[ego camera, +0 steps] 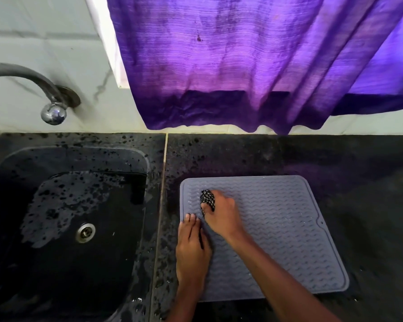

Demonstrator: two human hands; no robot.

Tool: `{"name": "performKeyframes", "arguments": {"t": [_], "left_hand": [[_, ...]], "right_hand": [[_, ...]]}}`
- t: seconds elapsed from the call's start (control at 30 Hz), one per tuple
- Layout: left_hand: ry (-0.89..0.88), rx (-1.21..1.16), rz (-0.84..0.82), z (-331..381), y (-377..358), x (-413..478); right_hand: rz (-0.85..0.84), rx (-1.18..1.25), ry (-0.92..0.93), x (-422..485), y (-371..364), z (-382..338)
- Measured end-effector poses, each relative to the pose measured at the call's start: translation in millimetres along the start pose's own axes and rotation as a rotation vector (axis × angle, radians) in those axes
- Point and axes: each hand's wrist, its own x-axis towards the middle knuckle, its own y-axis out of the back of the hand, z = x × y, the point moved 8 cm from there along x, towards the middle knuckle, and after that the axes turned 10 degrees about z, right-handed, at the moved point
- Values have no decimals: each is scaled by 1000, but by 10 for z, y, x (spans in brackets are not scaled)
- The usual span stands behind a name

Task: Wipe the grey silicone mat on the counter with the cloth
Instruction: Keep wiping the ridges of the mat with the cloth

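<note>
1. A purple curtain (pixel 242 66) hangs across the top of your view. Its dark hem ends just above the back edge of the counter.
2. The black speckled counter (pixel 335 159) runs the full width below it, with a pale seam just right of the sink.
3. The black sink (pixel 21 228) is set into the counter on your left. A pale, patchy film lies on its floor.
4. White marbled wall tile (pixel 44 31) fills the upper left, behind the sink.
5. The grey mat (pixel 277 228) lies flat on the counter, right of the seam and slightly turned. It has zigzag ridges, and its right edge has a small notch with a hole.
6. A metal tap (pixel 33 77) curves out from the wall toward the left, above the sink.
7. Your left hand (pixel 192 249) lies flat on the mat's left edge, fingers straight and together, grasping nothing.
8. Your right hand (pixel 221 212) is on the mat's upper-left part, just beyond the left fingertips. Its fingers and thumb are curled round the cloth.
9. The cloth (pixel 207 198), black with a white pattern, is bunched small. It sticks out past your right thumb and touches the mat.
10. A round metal drain (pixel 86 232) sits in the sink floor.
</note>
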Motion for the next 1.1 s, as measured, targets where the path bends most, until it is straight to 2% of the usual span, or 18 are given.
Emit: {"name": "performKeyframes", "arguments": {"t": [0.27, 0.43, 0.53, 0.7, 0.87, 1.1], "left_hand": [[23, 5, -18, -28, 7, 8], [-29, 5, 14, -31, -14, 3], [-56, -5, 36, -46, -45, -5], [-67, 0, 52, -39, -45, -17], [-88, 6, 75, -24, -34, -25], [-86, 16, 93, -29, -32, -21]], "right_hand": [[-111, -1, 42, 55, -176, -264], [-215, 139, -55, 154, -163, -134], [-142, 213, -154, 137, 57, 142], [30, 198, -268, 87, 686, 772], [185, 72, -379, 66, 1423, 1453], [225, -103, -456, -15, 1821, 2028]]}}
